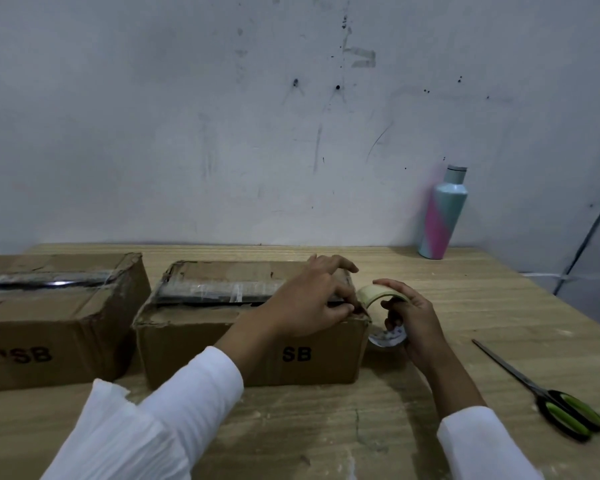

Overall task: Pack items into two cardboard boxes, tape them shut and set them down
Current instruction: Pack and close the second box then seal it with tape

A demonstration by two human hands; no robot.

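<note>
We see a brown cardboard box printed "SB" point(250, 341) standing on the pale wooden table point(464, 306) just in front of us, its top flaps closed and a strip of clear shiny tape point(222, 291) running along the seam. Our left hand point(312, 299) lies over the box's right top corner, palm down, with the thumb and forefinger pinched together at the edge; the other fingers are spread loosely across the flap. What exactly sits in the pinch is too small to tell, though it is right where the tape would come off the roll. Just beside that corner, off the right end of the box, our right hand point(412, 323) curls around a roll of clear packing tape with a tan cardboard core point(383, 306), fingers hooked through the core and thumb over its rim, holding it upright in the air.

To the left, near the first box but apart from it, stands a second brown cardboard box point(56, 323), also closed and taped along its top. White sleeves point(153, 420) cover both forearms. On the table well to the right lie closed scissors with black and green handles point(547, 393). At the far edge, against the scuffed grey wall point(222, 116), a pink and turquoise metal bottle point(443, 216) stands upright.
</note>
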